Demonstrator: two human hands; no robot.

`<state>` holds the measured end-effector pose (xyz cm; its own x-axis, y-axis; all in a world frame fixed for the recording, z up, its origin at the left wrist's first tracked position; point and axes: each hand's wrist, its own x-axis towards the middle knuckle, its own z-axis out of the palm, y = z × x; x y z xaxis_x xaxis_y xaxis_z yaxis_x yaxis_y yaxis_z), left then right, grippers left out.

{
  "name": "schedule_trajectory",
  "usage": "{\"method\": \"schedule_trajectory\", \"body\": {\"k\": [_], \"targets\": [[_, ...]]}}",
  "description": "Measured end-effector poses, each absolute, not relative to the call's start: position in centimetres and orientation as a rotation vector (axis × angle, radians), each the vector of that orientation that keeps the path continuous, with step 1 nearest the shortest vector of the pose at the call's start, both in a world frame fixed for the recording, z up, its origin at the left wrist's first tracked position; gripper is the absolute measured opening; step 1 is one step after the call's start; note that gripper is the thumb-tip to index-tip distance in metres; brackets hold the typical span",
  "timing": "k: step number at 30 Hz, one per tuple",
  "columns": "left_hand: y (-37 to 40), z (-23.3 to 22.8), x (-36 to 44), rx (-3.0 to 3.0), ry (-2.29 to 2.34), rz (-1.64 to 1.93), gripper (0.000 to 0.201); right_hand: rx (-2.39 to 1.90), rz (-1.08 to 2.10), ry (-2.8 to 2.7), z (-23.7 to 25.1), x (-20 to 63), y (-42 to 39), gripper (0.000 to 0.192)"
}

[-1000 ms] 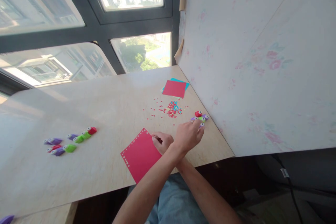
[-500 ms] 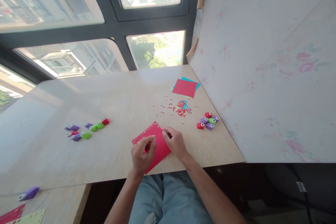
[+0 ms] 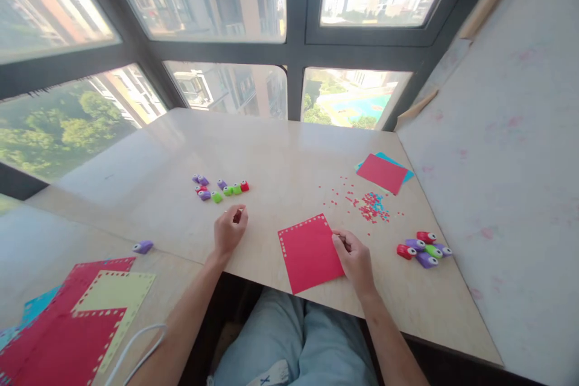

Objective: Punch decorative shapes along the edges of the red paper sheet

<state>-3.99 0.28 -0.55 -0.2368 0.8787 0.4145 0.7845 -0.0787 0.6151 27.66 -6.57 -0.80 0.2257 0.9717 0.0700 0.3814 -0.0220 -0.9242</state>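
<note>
Apparently only partway punched, the red sheet [image 3: 312, 256] lies on the table [image 3: 257, 253] before me, holes [image 3: 296, 225] lining its far edge and some of its left, the near edge remaining, my right hand [image 3: 357, 260] pinching its right side, my left hand [image 3: 230, 231] curled, contents hidden.

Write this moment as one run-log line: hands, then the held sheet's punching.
left hand: curled near punches, contents unclear | right hand: gripping red sheet by right edge | punched: along top, partway down left side
</note>
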Motion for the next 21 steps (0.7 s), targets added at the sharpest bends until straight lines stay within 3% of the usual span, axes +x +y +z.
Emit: {"method": "schedule_trajectory", "body": {"k": [8, 13, 21], "targets": [[2.5, 0.6, -7.7, 1.472, 2.611, 0.870, 0.054, -1.587, 0.785, -1.301, -0.7, 27.8, -6.8, 0.039], [3.5, 0.9, -8.5, 1.490, 2.663, 0.571, 0.051, -1.606, 0.811, -1.293, -1.0, 28.0, -6.9, 0.040], [3.8, 0.8, -8.5, 1.477, 2.649, 0.612, 0.048, -1.648, 0.774, -1.254, -0.3, 27.7, -6.9, 0.043]]}}
